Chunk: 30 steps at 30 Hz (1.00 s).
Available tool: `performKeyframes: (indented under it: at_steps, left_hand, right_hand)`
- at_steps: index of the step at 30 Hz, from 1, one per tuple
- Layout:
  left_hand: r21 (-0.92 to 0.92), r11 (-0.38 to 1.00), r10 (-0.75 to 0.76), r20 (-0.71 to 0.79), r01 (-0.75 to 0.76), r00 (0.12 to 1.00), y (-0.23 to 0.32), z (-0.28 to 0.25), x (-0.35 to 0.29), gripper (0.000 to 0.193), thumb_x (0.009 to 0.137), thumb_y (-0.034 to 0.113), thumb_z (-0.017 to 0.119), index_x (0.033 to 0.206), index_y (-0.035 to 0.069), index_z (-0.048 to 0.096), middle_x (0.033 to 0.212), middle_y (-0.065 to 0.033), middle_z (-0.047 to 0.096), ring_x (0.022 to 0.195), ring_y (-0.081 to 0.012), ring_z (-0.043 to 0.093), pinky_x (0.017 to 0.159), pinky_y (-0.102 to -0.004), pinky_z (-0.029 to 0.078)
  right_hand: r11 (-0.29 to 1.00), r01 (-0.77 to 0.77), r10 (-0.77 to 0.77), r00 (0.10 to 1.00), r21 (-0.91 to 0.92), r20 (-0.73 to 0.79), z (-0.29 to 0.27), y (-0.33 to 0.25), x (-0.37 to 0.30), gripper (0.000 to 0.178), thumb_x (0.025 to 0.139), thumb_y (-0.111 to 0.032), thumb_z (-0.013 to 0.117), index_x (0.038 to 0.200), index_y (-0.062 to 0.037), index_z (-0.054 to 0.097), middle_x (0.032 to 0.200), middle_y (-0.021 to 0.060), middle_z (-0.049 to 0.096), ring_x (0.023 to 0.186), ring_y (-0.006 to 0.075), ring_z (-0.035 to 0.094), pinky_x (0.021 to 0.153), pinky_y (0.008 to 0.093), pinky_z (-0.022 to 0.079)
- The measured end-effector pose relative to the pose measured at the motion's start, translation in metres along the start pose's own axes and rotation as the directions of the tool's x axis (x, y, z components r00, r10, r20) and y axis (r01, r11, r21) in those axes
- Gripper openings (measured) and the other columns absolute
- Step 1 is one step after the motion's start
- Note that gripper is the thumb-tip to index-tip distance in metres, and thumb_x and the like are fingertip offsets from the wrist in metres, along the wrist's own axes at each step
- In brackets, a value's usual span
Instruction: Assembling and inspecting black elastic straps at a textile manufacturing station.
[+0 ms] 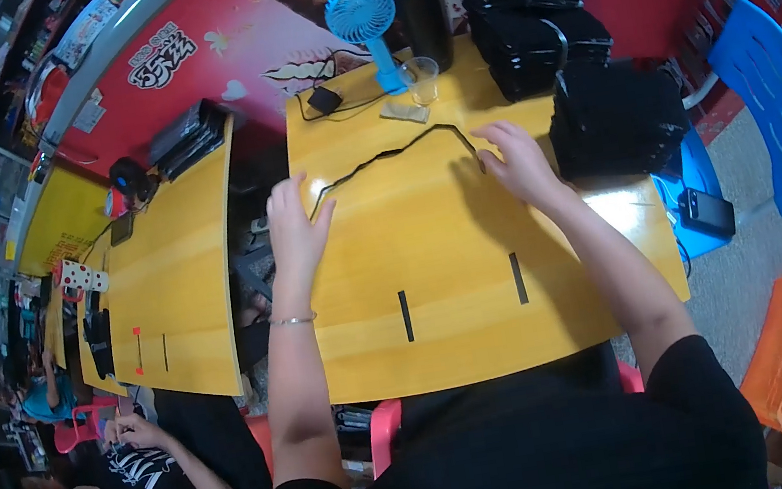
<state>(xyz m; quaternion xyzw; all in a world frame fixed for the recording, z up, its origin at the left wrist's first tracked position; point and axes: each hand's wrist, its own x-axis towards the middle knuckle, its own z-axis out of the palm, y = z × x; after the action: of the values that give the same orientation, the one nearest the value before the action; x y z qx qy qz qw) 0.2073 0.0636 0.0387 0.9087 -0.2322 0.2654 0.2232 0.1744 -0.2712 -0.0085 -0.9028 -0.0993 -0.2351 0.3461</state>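
A thin, crinkled black strip [388, 154] stretches across the far half of the yellow table [431, 239], bending down at both ends. My left hand [297, 223] is at its left end, thumb and fingers apart around that end without closing on it. At the other end, my right hand [518, 163] has its fingers spread, the thumb tip close to the strip; whether it touches cannot be made out. Nearer to me, two short black tape marks, a left one [406, 316] and a right one [519, 278], run lengthwise on the tabletop.
Stacks of folded black goods [615, 120] fill the right back corner. A blue fan [364, 21], a black flask [421, 17], a clear cup [422, 81] and a black adapter [324, 101] stand at the back. Left, a person [144, 484] sits by another table [174, 267].
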Motion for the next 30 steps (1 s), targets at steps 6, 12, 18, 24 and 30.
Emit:
performKeyframes:
  at_steps: [6, 12, 18, 24, 30]
  left_hand:
    - [0.130, 0.986, -0.116, 0.119, 0.100, 0.986, -0.057, 0.056, -0.033, 0.027, 0.075, 0.012, 0.071, 0.097, 0.003, 0.058, 0.095, -0.0136, 0.058, 0.093, -0.0338, 0.055, 0.079, -0.0406, 0.045]
    - [-0.205, 0.923, -0.291, 0.182, 0.325, 0.939, -0.046, 0.037, -0.034, 0.007, 0.087, 0.004, 0.056, 0.087, 0.000, 0.051, 0.079, -0.0167, 0.061, 0.069, -0.0278, 0.061, 0.062, -0.0366, 0.048]
    - [-0.450, 0.824, -0.183, 0.366, 0.345, 0.913, -0.008, -0.029, -0.068, 0.007, 0.089, 0.004, 0.055, 0.087, -0.002, 0.057, 0.078, -0.0114, 0.062, 0.067, -0.0155, 0.060, 0.062, -0.0278, 0.047]
    - [-0.425, 0.831, -0.073, 0.556, 0.359, 0.828, 0.044, -0.047, -0.093, 0.007, 0.085, 0.004, 0.061, 0.084, -0.002, 0.062, 0.079, -0.0108, 0.063, 0.072, -0.0192, 0.062, 0.064, -0.0285, 0.049]
    - [-0.391, 0.843, -0.084, 0.582, 0.369, 0.809, 0.063, -0.046, -0.108, 0.011, 0.080, 0.008, 0.068, 0.081, -0.002, 0.063, 0.076, -0.0122, 0.063, 0.072, -0.0235, 0.064, 0.065, -0.0306, 0.050]
  right_hand:
    - [0.988, 0.079, -0.074, 0.997, -0.134, 0.038, 0.065, 0.026, 0.049, 0.036, 0.074, -0.011, 0.069, 0.109, -0.0070, 0.061, 0.109, 0.0124, 0.061, 0.106, 0.0321, 0.052, 0.090, 0.0395, 0.044]
    - [0.990, 0.119, -0.116, 0.992, -0.075, 0.039, 0.066, 0.028, 0.044, 0.011, 0.079, -0.013, 0.066, 0.079, -0.0047, 0.059, 0.078, 0.0103, 0.064, 0.078, 0.0278, 0.061, 0.069, 0.0367, 0.048]
    - [0.889, -0.357, 0.182, 0.850, 0.286, 0.494, -0.049, -0.032, -0.024, 0.011, 0.089, -0.012, 0.059, 0.085, -0.0012, 0.060, 0.072, 0.0034, 0.061, 0.065, 0.0100, 0.057, 0.059, 0.0275, 0.045]
    - [0.805, -0.521, 0.283, 0.756, 0.282, 0.590, -0.097, -0.051, -0.098, 0.014, 0.088, -0.012, 0.060, 0.094, -0.0011, 0.067, 0.074, 0.0036, 0.065, 0.066, 0.0099, 0.058, 0.061, 0.0248, 0.046]
    - [0.899, -0.438, 0.369, 0.744, -0.010, 0.558, -0.095, -0.050, -0.121, 0.011, 0.085, -0.010, 0.062, 0.088, -0.0003, 0.066, 0.073, 0.0110, 0.065, 0.066, 0.0185, 0.062, 0.061, 0.0297, 0.048]
